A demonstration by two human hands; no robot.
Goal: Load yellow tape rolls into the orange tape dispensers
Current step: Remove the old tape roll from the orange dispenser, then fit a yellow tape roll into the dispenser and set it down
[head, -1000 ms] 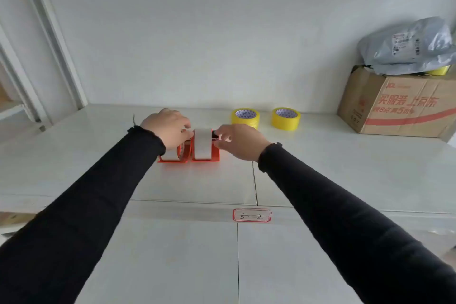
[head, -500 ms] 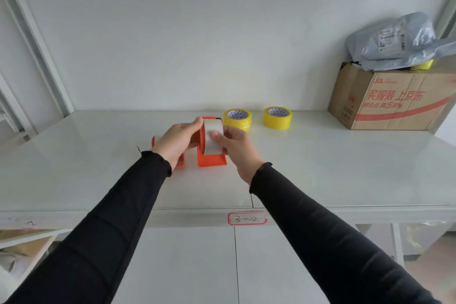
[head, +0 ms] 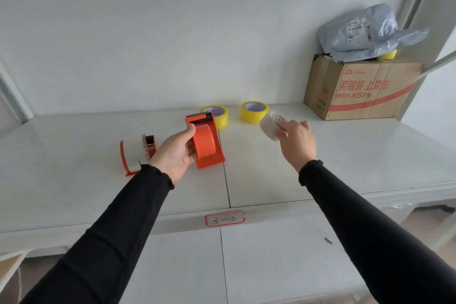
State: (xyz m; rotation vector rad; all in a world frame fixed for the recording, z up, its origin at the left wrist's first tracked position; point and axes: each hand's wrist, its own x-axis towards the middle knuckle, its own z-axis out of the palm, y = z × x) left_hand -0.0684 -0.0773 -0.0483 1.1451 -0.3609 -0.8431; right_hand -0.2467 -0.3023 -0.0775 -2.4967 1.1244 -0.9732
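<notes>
My left hand [head: 175,153] grips an orange tape dispenser [head: 206,142] and holds it upright above the white shelf; its orange hub is bare. In my right hand [head: 296,139], off to the right, is a whitish, nearly used-up tape roll [head: 270,126], blurred by motion. A second orange dispenser [head: 137,153] lies on the shelf left of my left hand, with a pale roll in it. Two yellow tape rolls [head: 217,116] [head: 254,111] lie flat near the back wall, the left one partly behind the held dispenser.
A cardboard box [head: 357,89] with red print stands at the back right, a grey plastic mailer bag [head: 365,32] on top and a bit of yellow roll [head: 388,55] beneath the bag. A red-framed label [head: 225,217] is on the shelf's front edge [head: 98,227]. Metal uprights flank the shelf.
My right hand has pulled the whitish roll off the dispenser and carried it to the right. My left hand keeps the now bare dispenser lifted. The camera view shifted.
</notes>
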